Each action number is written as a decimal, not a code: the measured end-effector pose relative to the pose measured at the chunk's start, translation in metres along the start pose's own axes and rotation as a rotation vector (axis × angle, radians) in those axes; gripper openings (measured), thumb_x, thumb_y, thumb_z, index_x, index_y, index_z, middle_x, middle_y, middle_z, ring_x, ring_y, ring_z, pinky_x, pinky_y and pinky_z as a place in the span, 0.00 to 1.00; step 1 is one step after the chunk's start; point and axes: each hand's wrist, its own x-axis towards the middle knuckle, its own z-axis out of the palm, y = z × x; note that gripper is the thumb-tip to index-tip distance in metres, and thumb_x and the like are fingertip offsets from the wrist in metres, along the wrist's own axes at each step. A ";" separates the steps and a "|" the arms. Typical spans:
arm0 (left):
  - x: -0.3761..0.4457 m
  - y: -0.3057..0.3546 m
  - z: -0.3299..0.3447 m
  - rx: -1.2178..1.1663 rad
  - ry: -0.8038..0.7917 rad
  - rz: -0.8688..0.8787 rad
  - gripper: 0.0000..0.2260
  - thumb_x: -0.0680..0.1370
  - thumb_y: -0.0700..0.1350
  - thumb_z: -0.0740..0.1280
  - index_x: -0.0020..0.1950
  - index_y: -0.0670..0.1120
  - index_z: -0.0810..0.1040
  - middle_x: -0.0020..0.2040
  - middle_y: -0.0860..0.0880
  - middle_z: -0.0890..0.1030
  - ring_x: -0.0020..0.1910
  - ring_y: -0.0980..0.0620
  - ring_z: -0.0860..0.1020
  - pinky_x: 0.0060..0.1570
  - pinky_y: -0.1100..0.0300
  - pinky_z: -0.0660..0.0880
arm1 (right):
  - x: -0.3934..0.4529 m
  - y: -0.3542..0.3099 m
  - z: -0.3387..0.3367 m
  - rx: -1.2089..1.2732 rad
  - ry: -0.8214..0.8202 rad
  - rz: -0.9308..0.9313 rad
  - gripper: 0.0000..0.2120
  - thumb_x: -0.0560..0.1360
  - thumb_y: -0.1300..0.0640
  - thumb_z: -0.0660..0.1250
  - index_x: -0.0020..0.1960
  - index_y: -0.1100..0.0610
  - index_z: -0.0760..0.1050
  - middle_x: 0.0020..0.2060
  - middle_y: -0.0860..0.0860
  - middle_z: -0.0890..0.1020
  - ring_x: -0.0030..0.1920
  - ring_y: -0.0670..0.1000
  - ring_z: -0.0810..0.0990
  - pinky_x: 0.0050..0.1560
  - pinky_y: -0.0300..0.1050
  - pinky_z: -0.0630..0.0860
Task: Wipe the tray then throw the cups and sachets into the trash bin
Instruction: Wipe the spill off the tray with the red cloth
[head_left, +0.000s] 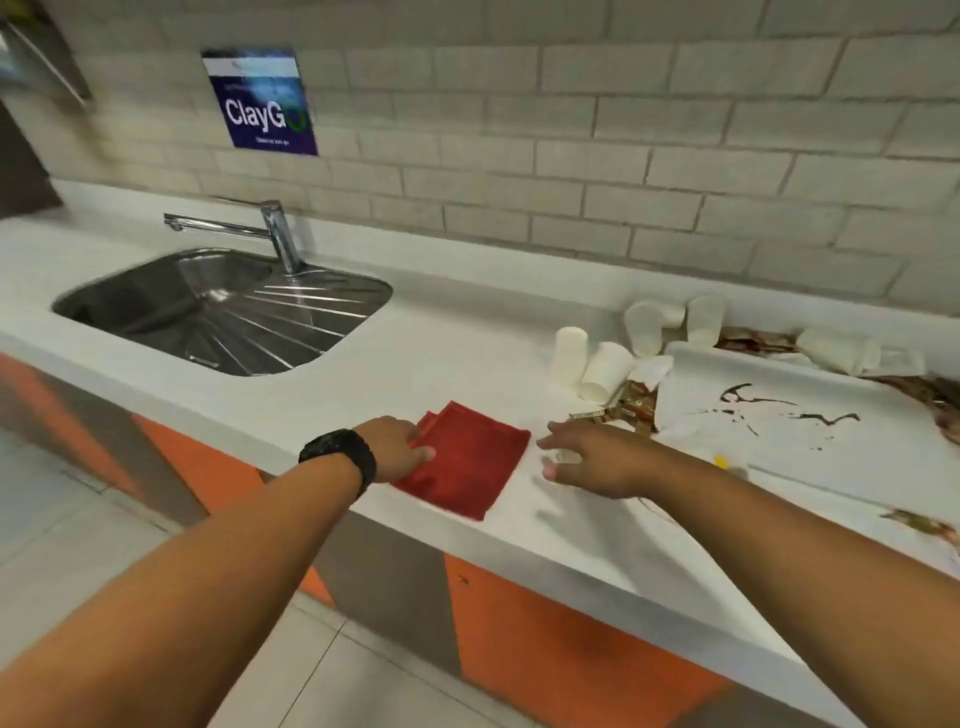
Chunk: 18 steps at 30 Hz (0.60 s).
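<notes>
A folded red cloth lies on the white counter near its front edge. My left hand, with a black watch on the wrist, grips the cloth's left edge. Just right of the cloth my right hand hovers with its fingers spread and holds nothing. A white tray with dark brown spill marks sits to the right. Several white paper cups stand or lie tipped over behind and left of the tray. Brown sachets lie beside the tray's left edge.
A steel sink with a drainboard and a chrome tap is set into the counter at the left. More brown wrappers lie at the far right. A blue sign hangs on the tiled wall. Orange and grey cabinet fronts run below.
</notes>
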 end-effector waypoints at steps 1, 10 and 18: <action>0.002 -0.007 0.004 0.007 -0.013 -0.009 0.23 0.80 0.57 0.59 0.71 0.47 0.70 0.69 0.45 0.72 0.67 0.45 0.71 0.63 0.54 0.68 | 0.008 -0.006 0.008 0.008 -0.015 -0.005 0.25 0.77 0.41 0.62 0.72 0.45 0.66 0.77 0.47 0.60 0.76 0.48 0.58 0.74 0.46 0.55; 0.020 -0.054 0.043 0.057 -0.010 0.122 0.27 0.73 0.55 0.70 0.71 0.55 0.69 0.63 0.52 0.72 0.62 0.48 0.72 0.62 0.55 0.69 | 0.054 -0.051 0.079 -0.224 -0.139 -0.121 0.33 0.74 0.45 0.67 0.76 0.47 0.59 0.78 0.46 0.54 0.78 0.50 0.50 0.76 0.52 0.51; 0.028 -0.061 0.049 0.161 0.094 0.333 0.16 0.76 0.49 0.69 0.63 0.51 0.76 0.56 0.50 0.77 0.57 0.49 0.74 0.56 0.60 0.68 | 0.054 -0.050 0.103 -0.171 0.162 -0.076 0.16 0.78 0.50 0.62 0.64 0.49 0.76 0.67 0.45 0.75 0.65 0.51 0.72 0.61 0.46 0.70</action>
